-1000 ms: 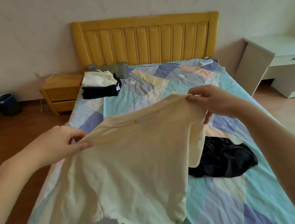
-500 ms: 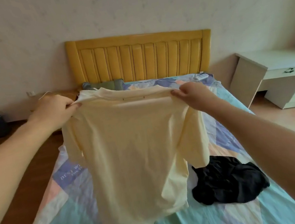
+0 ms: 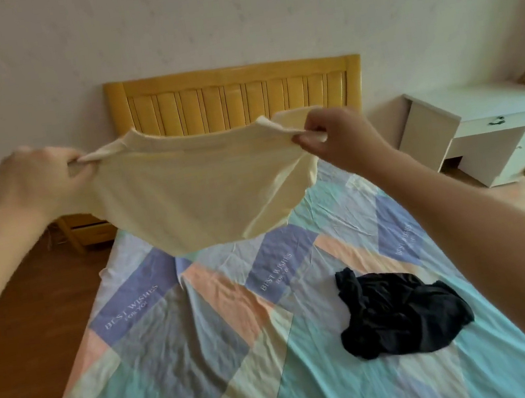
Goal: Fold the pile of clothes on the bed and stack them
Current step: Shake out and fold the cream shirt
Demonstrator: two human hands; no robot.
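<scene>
Cream T-shirt [image 3: 197, 189] hangs above the bed [image 3: 212, 363], left hand [image 3: 39, 182] and right hand [image 3: 336, 138] each pinching a shoulder with clamped fingers. A loose pinch could drop it crumpled, perhaps onto the unfolded black garment [image 3: 402, 314].

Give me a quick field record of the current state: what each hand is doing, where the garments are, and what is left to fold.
left hand: left hand pinches one shoulder of the cream cotton T-shirt
right hand: right hand pinches the other shoulder
shirt state: held up in the air above the patchwork bedsheet, spread between both hands, not yet folded
unfolded item: crumpled black garment lying on the sheet, right side
background: yellow wooden headboard, white desk
</scene>
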